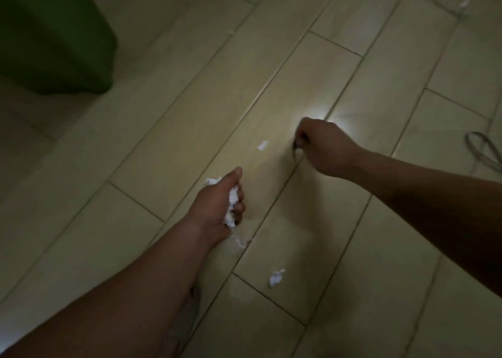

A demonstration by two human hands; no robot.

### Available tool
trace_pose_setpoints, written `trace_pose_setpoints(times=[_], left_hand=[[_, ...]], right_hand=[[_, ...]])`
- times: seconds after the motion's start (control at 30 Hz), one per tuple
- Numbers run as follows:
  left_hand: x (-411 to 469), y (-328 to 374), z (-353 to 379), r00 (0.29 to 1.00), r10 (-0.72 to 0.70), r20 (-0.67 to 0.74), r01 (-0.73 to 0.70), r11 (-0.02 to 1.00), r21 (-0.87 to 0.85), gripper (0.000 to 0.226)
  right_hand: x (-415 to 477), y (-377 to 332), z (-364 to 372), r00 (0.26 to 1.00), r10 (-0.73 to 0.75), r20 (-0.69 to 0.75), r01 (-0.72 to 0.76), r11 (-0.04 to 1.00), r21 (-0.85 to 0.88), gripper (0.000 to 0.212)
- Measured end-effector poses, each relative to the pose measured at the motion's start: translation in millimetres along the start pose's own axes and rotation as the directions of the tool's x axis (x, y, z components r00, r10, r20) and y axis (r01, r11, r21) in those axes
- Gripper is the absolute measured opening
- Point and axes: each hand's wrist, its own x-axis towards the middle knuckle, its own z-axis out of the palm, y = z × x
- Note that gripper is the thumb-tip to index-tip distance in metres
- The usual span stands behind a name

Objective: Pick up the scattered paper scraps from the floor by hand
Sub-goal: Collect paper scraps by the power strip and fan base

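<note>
My left hand (217, 208) is curled around a wad of white paper scraps (231, 207), with bits sticking out above the thumb and hanging below the palm. My right hand (323, 147) reaches down to the tiled floor with fingers pinched at a small pale bit (298, 151); whether it grips it I cannot tell. A loose white scrap (262, 145) lies between the two hands. Another crumpled scrap (276, 277) lies nearer to me, below the left hand. A small scrap (464, 4) shows far off at the top right.
A dark green bin (54, 37) stands at the top left. A thin wire loop (483, 151) lies on the floor at the right edge. The floor is pale long tiles with dark grout lines, dimly lit, with a bright glare spot behind my right hand.
</note>
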Motion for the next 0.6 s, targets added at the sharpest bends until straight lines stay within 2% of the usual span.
trace_pose_setpoints(times=[0.07,0.2,0.27,0.37,0.43,0.5,0.6], left_hand=[[0,3,-6,1.000,0.016,-0.002,-0.016,0.999,-0.037,0.037],[-3,-1,-18,1.000,0.007,-0.008,-0.008,0.997,-0.072,0.036],[-4,-6,-21,1.000,0.003,-0.019,-0.004,0.996,-0.090,0.036],[-6,-13,-21,0.999,-0.019,-0.034,0.015,0.994,-0.105,0.036],[-8,-16,-18,0.998,-0.029,-0.047,0.024,0.994,-0.106,0.037],[-11,-16,-14,0.999,-0.026,-0.048,0.021,0.994,-0.109,0.038],[-14,-14,-4,0.999,-0.003,-0.036,-0.003,0.989,-0.147,0.037]], right_hand=[[16,-32,15,0.996,-0.086,0.022,0.085,0.996,0.024,0.010],[32,-58,38,0.996,-0.004,0.084,0.001,0.999,0.032,0.022],[35,-60,48,0.997,0.022,0.080,-0.018,0.998,-0.057,0.026],[32,-61,57,0.999,0.008,0.038,0.000,0.979,-0.203,0.019],[29,-63,59,0.998,0.038,0.055,-0.024,0.972,-0.234,0.020],[22,-66,57,0.988,0.102,0.112,-0.082,0.981,-0.176,0.021],[-3,-72,45,0.974,0.158,0.160,-0.179,0.976,0.122,0.021]])
